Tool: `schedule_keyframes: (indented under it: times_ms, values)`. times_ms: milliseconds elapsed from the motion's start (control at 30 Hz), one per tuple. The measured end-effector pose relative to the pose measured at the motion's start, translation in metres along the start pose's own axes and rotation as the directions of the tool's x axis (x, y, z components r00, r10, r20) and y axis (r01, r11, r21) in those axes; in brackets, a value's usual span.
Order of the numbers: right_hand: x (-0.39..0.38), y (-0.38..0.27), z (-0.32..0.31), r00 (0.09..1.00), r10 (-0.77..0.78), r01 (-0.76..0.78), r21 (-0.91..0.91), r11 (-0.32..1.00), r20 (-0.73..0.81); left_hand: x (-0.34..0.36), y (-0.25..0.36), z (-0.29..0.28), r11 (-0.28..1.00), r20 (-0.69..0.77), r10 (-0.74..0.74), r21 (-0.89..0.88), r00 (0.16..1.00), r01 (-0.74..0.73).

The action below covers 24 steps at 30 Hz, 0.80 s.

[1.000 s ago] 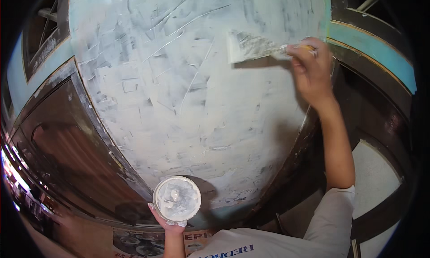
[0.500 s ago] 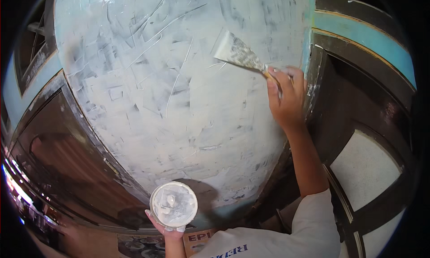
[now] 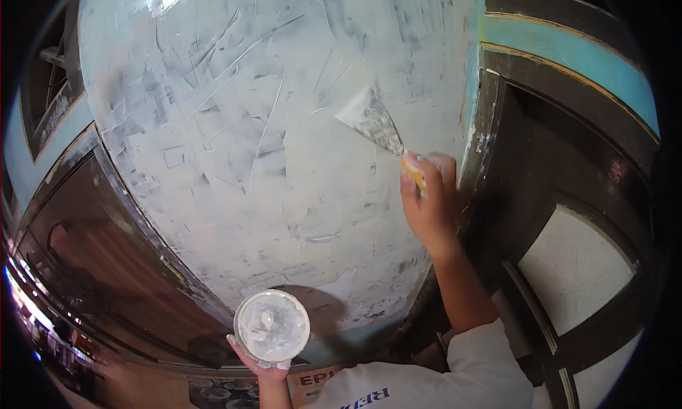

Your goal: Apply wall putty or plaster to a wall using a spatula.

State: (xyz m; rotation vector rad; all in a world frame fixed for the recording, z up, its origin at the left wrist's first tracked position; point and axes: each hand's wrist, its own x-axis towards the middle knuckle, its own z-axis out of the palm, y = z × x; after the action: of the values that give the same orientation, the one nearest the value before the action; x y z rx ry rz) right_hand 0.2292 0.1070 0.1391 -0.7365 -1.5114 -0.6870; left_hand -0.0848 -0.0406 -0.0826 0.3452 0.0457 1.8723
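Note:
My right hand (image 3: 431, 203) is closed round the yellow handle of a putty knife (image 3: 376, 125). The knife's wide blade, smeared with white paste, lies at or very near the wall (image 3: 234, 160); I cannot tell whether it touches. Patchy white filler with ridges and scrape marks covers this wall over a bluish-grey ground. At the lower middle, my left hand (image 3: 259, 363) grips a round white tub (image 3: 272, 326) from its left and underside, with paste on the fingers. White paste coats the tub's inside, with a small lump in the middle.
Dark-framed doors flank the wall, a brown one (image 3: 114, 260) on the left and a dark one (image 3: 526, 189) on the right with a pale panel (image 3: 577, 270). A turquoise band (image 3: 575, 64) runs above the right door. Below the tub lies a printed sheet (image 3: 312, 382).
My right hand has moved down and slightly left with the putty knife, and the blade now points more steeply up. The left hand and tub keep nearly the same place.

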Motion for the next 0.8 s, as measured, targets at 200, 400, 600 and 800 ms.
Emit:
schedule_keyframes:
  times_ms: [200, 400, 600, 800]
  values:
    - [-0.075, 0.007, -0.024, 0.989, 0.099, -0.089, -0.094, 0.992, 0.106, -0.012, -0.002, 0.007, 0.857, -0.083, 0.013, -0.513, 0.996, -0.054]
    - [-0.193, 0.010, -0.037, 0.931, 0.321, -0.308, -0.095, 0.946, 0.176, -0.010, -0.004, 0.013, 0.938, -0.063, -0.013, -0.345, 0.998, -0.010]
    - [-0.192, -0.007, -0.029, 0.909, 0.385, -0.407, 0.138, 0.903, 0.162, -0.007, -0.013, 0.011, 0.990, 0.011, -0.117, -0.080, 0.993, 0.117]
    - [-0.084, -0.023, -0.006, 0.941, 0.310, -0.333, 0.223, 0.916, 0.133, -0.003, -0.027, 0.011, 0.965, 0.045, 0.005, 0.260, 0.999, -0.017]
